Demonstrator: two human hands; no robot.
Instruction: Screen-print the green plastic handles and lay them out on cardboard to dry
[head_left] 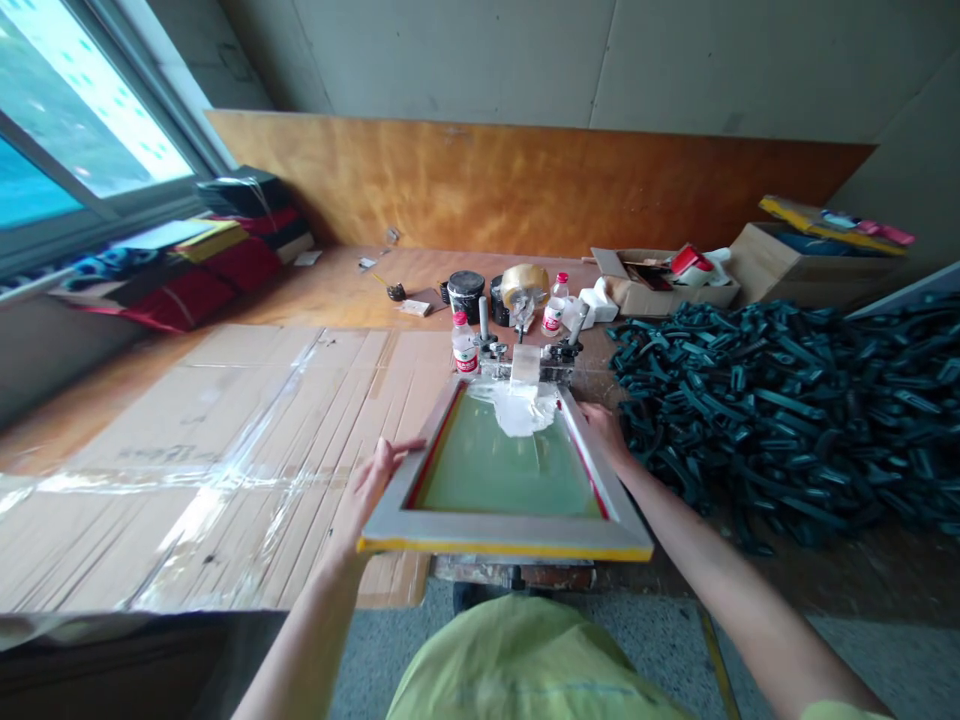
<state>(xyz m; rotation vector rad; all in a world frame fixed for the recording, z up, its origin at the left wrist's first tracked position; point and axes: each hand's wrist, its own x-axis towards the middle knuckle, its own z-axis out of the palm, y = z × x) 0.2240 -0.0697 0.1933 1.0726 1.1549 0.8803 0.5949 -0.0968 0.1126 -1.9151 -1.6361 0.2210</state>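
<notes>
A screen printing frame [510, 530] with grey sides, yellow tape on its front edge and a green mesh [502, 470] lies in front of me. White paste [525, 412] covers the far part of the mesh. My left hand [375, 480] is at the frame's left side, with a finger on the rim and the rest partly out of sight. At the right side my right hand [606, 432] holds the edge, its fingertips partly hidden. A metal clamp [525, 365] with upright knobs stands at the frame's far end.
Dark green plastic parts [795, 410] are heaped at the right. Flattened cardboard [225, 460] covers the left of the table. Behind the clamp are a red-capped bottle [465, 345], a black tub [466, 297] and a tape roll [525, 287]. An opened carton [675, 290] sits farther right.
</notes>
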